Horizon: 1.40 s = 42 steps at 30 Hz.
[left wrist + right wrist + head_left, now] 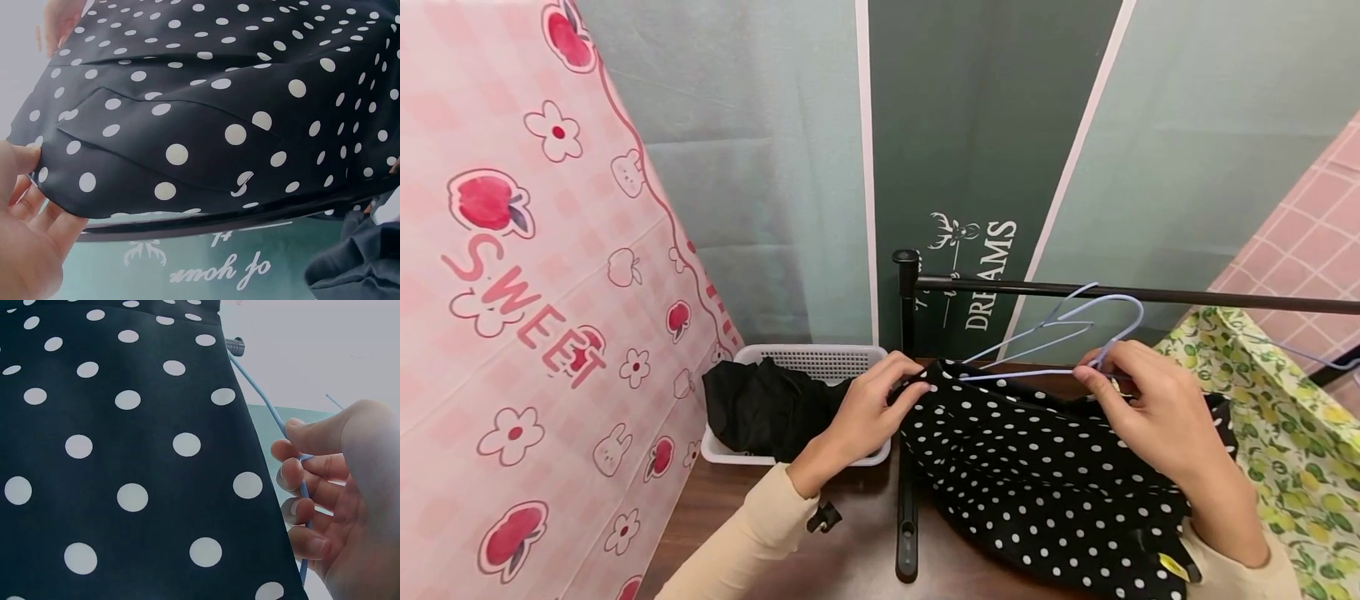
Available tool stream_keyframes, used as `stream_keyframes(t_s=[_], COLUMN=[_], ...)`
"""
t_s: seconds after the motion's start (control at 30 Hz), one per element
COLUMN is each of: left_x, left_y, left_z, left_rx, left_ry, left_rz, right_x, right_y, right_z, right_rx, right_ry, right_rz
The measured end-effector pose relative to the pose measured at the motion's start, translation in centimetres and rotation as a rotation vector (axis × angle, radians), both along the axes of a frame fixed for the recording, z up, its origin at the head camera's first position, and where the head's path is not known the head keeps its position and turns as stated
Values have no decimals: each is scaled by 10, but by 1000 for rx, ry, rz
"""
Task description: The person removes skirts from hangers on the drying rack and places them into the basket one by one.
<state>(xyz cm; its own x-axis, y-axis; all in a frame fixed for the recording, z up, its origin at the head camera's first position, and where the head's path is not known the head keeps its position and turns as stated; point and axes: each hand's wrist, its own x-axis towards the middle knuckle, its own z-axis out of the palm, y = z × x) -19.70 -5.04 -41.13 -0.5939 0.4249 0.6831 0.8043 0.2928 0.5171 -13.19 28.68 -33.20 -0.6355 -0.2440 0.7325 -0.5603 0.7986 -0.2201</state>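
Observation:
A black garment with white polka dots (1022, 467) hangs below my hands in the head view. At its upper left corner my left hand (880, 396) pinches the fabric edge between thumb and fingers; the left wrist view shows this grip on the dotted cloth (206, 134). My right hand (1157, 408) grips a pale blue wire hanger (1120, 298) near the base of its hook. One arm of this hanger reaches left to the garment's top opening. In the right wrist view, fingers curl round the blue wire (269, 403) beside the dotted fabric.
A black clothes rack's rail (1187, 296) runs behind the hands, its upright foot (907, 542) on the brown surface. Left of it, a white basket (820, 354) holds black cloth (767, 408). Another blue hanger (1037, 337) is behind the garment. Lemon-print cloth (1300, 467) hangs at right.

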Motion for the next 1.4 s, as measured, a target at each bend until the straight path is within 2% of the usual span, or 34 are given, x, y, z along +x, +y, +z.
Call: stream_keyframes(t_s=[0.4, 0.73, 1.1, 1.4], left_x=[1, -1, -2, -1], left_y=[-13, -22, -32, -39], left_z=[1, 2, 2, 0], left_rx=[3, 18, 42, 42], left_ry=[-20, 3, 2, -15], left_rz=[39, 73, 86, 103], right_x=[-7, -9, -19, -23], right_y=[-9, -18, -27, -35], right_z=[-3, -5, -7, -8], right_rx=[-7, 1, -4, -8], right_ry=[1, -45, -22, -63], right_rz=[59, 23, 61, 71])
